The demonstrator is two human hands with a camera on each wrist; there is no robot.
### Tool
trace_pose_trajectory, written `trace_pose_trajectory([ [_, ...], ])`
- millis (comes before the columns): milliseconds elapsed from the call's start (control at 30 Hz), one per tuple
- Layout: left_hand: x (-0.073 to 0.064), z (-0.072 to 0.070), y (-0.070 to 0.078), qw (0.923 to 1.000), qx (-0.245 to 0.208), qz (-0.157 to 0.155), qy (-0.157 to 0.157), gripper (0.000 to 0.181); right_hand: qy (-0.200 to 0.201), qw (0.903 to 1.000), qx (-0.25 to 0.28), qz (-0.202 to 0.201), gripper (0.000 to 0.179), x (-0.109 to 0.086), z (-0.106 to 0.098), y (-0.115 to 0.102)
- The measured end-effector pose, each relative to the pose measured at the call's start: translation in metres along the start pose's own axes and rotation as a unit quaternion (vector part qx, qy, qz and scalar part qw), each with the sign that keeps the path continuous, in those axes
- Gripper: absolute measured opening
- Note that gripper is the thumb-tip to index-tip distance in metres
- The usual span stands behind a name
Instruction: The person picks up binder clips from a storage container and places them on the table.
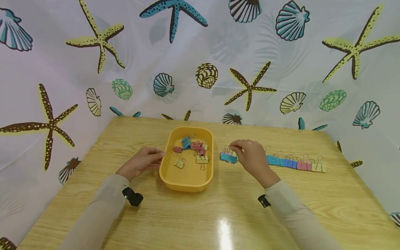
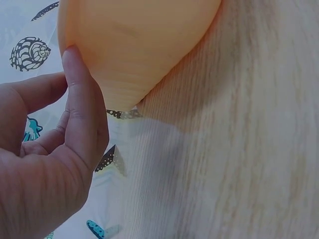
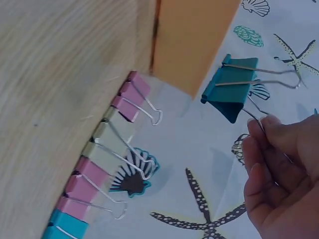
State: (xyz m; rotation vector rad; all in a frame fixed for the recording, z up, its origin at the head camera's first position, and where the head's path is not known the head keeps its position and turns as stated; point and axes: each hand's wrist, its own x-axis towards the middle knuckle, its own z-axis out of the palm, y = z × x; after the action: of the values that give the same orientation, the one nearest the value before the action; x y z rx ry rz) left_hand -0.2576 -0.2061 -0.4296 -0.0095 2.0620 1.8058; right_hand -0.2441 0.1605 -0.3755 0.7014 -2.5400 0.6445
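Observation:
My right hand (image 1: pixel 251 158) pinches a wire handle of a large teal binder clip (image 3: pixel 230 82), which hangs above the table just right of the bin. In the head view this clip overlaps a pink clip at the left end of a row. My left hand (image 1: pixel 145 162) rests its fingertips against the outer left wall of a yellow plastic bin (image 1: pixel 186 188). Inside the bin lie a blue clip (image 1: pixel 186 142), several pink clips (image 1: pixel 197 146) and several pale yellow clips (image 1: pixel 202 159).
A row of binder clips stands on the wooden table (image 1: pixel 250 208), handles up, from behind my right hand to a pale yellow clip (image 1: pixel 318 167) at the right end. Blue clips (image 1: pixel 291 163) and a pink clip (image 1: pixel 304 166) stand beside it. A patterned cloth (image 1: pixel 193 52) hangs behind.

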Motion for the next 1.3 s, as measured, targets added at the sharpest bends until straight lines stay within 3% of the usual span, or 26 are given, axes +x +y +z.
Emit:
trace_pose_trajectory([
  [333,-0.001,0.000,0.000,1.0000,0.007,-0.001,0.001,0.044,-0.145,0.9857,0.073,0.045,0.012,-0.011,0.028,0.032],
  [533,-0.001,0.000,0.000,1.0000,0.009,0.002,0.000,0.044,-0.192,0.9759,0.090,0.051,0.009,-0.009,0.043,0.041],
  [800,-0.003,0.000,0.001,1.0000,0.003,0.001,-0.002,0.042,-0.204,0.9703,0.094,0.089,0.015,-0.007,0.051,0.048],
  [1067,-0.002,0.000,0.002,1.0000,-0.007,0.000,-0.002,0.042,-0.182,0.9768,0.088,0.069,0.014,-0.009,0.051,0.050],
  [1300,-0.002,0.000,0.000,1.0000,-0.010,-0.001,0.000,0.042,-0.185,0.9759,0.089,0.073,0.015,-0.011,0.050,0.049],
])
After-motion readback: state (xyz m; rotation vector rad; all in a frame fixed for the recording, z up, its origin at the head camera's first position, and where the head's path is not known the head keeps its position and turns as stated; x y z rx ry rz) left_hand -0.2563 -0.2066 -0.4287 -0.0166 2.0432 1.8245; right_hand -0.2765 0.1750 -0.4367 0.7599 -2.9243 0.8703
